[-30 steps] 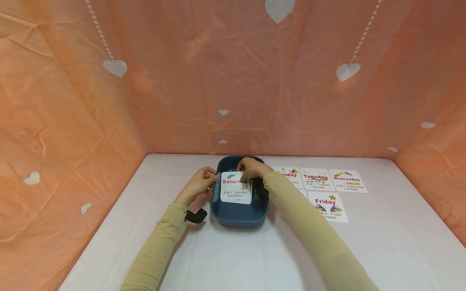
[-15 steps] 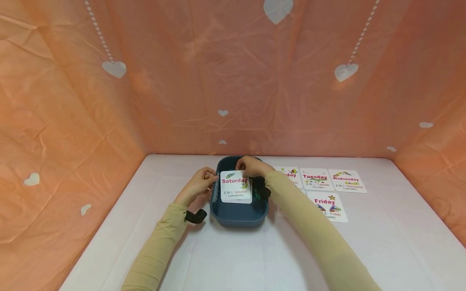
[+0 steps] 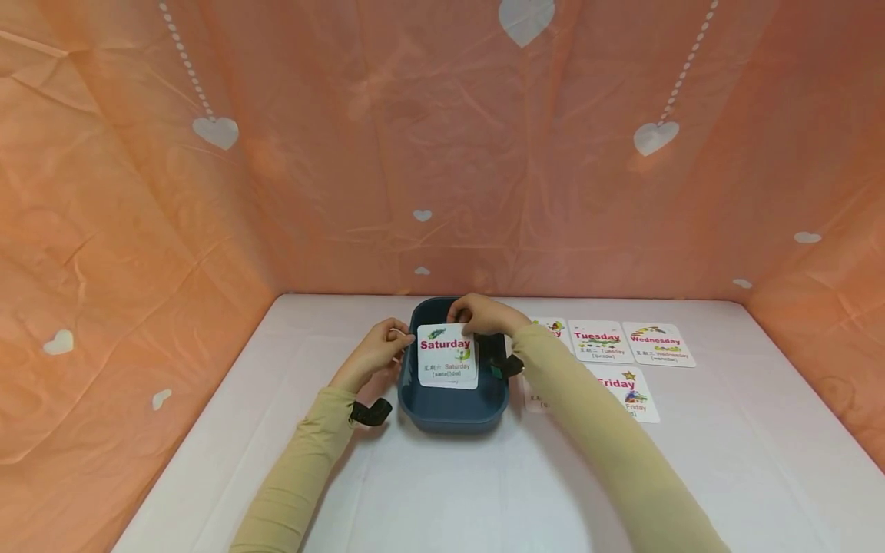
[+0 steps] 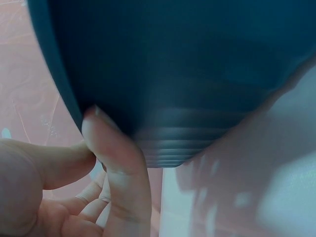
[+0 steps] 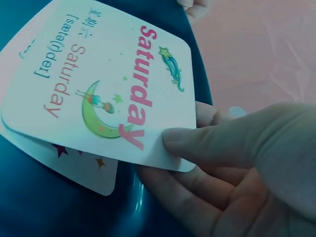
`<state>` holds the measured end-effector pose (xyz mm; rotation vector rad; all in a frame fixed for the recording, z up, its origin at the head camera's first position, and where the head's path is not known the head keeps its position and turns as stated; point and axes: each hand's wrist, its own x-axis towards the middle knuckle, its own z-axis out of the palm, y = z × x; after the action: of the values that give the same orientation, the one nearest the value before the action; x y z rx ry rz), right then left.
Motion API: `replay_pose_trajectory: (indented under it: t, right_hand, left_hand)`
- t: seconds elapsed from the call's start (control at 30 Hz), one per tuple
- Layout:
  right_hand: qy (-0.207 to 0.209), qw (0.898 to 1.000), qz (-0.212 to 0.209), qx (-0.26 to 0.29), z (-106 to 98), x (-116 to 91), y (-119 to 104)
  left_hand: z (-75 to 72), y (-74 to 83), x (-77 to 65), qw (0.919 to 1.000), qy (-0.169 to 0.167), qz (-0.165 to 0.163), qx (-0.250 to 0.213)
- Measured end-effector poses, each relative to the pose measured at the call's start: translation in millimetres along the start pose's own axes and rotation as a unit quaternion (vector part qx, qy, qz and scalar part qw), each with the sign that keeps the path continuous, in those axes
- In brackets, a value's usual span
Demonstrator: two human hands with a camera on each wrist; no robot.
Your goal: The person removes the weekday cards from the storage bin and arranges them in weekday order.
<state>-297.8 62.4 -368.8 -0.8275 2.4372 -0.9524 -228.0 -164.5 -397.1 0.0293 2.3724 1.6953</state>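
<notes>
My right hand (image 3: 487, 315) pinches the upper right corner of a white card printed "Saturday" (image 3: 445, 357), thumb on its face and fingers behind. In the right wrist view the Saturday card (image 5: 98, 84) lies over another card (image 5: 94, 180), whose lower edge with small stars sticks out beneath. Both are within the dark blue plastic bin (image 3: 452, 418). On the bin's left side, my left hand (image 3: 376, 349) grips the rim; the left wrist view shows thumb and finger pinching the bin wall (image 4: 168, 118).
Right of the bin lie more day cards on the white table (image 3: 442, 491): Tuesday (image 3: 600, 342), Wednesday (image 3: 659, 344) and Friday (image 3: 632, 395). My right sleeve partly covers others. An orange curtain with hearts (image 3: 387, 153) stands behind the table.
My right hand's fingers have slid off the word to the card's corner, so "Saturday" shows whole. The right forearm has shifted slightly right. My left hand stays on the bin rim.
</notes>
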Motion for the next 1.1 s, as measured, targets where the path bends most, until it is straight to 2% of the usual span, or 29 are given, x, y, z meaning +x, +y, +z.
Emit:
replay_pose_trajectory:
  t: [0.03, 0.33, 0.63, 0.93, 1.1]
  right_hand:
    - [0.0, 1.0, 0.002, 0.005, -0.6, -1.1, 0.1]
    - [0.009, 0.998, 0.01, 0.064, -5.5, -9.3, 3.8]
    - [0.038, 0.989, 0.008, 0.144, -14.2, -17.8, 6.5]
    - [0.05, 0.987, -0.007, 0.155, -22.5, -30.5, 7.1]
    - [0.079, 0.982, -0.012, 0.17, -26.3, -38.0, 7.9]
  left_hand:
    - [0.1, -4.1, 2.8, 1.0, 0.002, 0.001, 0.001]
    - [1.0, -5.7, 3.0, 1.0, 0.003, 0.004, 0.003]
    - [0.3, -5.4, 3.3, 1.0, 0.003, 0.003, 0.001]
    - [1.0, -4.6, 2.8, 1.0, 0.006, -0.002, -0.005]
    - [1.0, -4.2, 2.7, 1.0, 0.006, -0.001, -0.004]
